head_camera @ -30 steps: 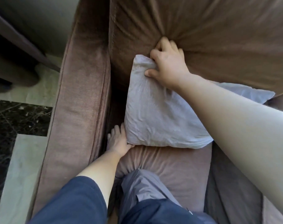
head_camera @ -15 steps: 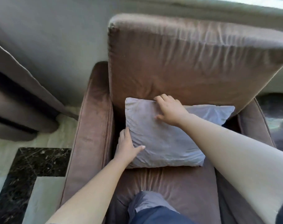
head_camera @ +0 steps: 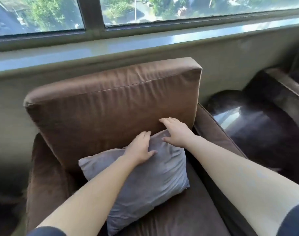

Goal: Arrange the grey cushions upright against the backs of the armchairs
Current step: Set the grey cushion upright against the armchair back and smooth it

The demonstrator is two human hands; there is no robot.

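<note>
The cushion (head_camera: 150, 184) leans on the chair back (head_camera: 111, 108), left hand (head_camera: 139, 150) flat on it, right hand (head_camera: 177, 132) touching its top with fingers spread.

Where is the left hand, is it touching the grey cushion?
Touching. The head view shows the left hand lying flat on the upper part of the grey cushion, its fingers spread on the fabric with no gap showing.

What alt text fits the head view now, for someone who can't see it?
A grey cushion leans, slightly skewed, against the back of a brown armchair, the left hand flat on its upper face and the right hand at its top corner. A window sill runs behind; a dark glossy table stands to the right.
</note>
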